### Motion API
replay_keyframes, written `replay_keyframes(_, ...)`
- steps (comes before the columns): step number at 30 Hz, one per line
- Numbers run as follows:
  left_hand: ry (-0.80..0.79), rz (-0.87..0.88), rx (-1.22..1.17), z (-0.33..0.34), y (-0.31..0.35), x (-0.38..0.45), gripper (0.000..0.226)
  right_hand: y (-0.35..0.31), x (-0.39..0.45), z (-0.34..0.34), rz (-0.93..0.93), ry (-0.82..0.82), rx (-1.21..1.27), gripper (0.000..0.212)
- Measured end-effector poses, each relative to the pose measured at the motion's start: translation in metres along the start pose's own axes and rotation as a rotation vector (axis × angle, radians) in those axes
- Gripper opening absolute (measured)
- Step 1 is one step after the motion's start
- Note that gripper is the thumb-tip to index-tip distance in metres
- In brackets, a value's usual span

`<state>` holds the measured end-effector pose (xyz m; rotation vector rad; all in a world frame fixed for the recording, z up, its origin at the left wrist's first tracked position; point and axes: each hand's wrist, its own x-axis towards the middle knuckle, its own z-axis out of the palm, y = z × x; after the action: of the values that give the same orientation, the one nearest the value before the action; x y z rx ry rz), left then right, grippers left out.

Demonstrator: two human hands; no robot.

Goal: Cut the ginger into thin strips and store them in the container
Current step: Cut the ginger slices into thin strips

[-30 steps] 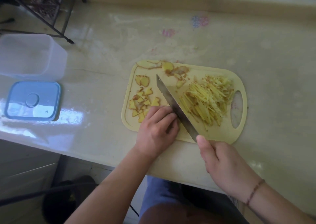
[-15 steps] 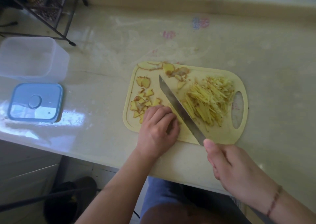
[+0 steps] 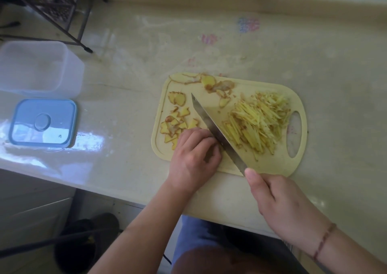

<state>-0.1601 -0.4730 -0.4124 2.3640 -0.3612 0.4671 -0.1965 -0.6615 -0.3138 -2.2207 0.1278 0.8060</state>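
Head view: a pale yellow cutting board point(image 3: 270, 164) lies flat on the glossy countertop point(image 3: 146, 53), its handle slot toward the right. The right hand point(image 3: 280, 202) is wrapped round the handle of a knife point(image 3: 217, 136), thumb laid along the top near the blade base; the handle itself is hidden inside the fist. The blade runs diagonally across the board, tip toward the far left, edge down on the board surface. The left hand point(image 3: 193, 154) sits just left of the blade with fingers curled under, knuckles against the blade's flat side; what it presses down is hidden beneath the fingers, so its hold cannot be told. Ginger strips point(image 3: 259, 123) lie in a loose pile on the right half of the board, just beside the blade. Ginger slices point(image 3: 178, 125) lie scattered on the left half, touching the left fingertips. Peel scraps point(image 3: 209, 83) lie along the far edge. The clear container point(image 3: 39, 68) stands uncovered at the far left of the countertop, well apart from the board, with its blue lid point(image 3: 44, 123) lying flat just in front of it.
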Motion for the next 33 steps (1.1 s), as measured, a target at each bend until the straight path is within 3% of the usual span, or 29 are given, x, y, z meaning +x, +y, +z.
replay_keyframes(11, 0.032, -0.004, -0.005, 0.000, 0.001, -0.001, 0.006, 0.012, -0.016, 0.003, 0.035, -0.005, 0.004, 0.082)
replay_keyframes(18, 0.032, -0.017, -0.011, -0.002, 0.001, 0.000, 0.002, 0.002, -0.010, 0.002, 0.011, -0.001, 0.010, 0.065)
replay_keyframes(26, 0.029, -0.010, 0.008, 0.001, -0.002, -0.002, 0.004, 0.020, -0.030, 0.003, 0.013, 0.019, -0.018, 0.087)
replay_keyframes(33, 0.029, 0.020, -0.010, -0.001, -0.001, 0.000, 0.005, 0.003, -0.004, 0.006, 0.019, -0.009, 0.016, 0.066)
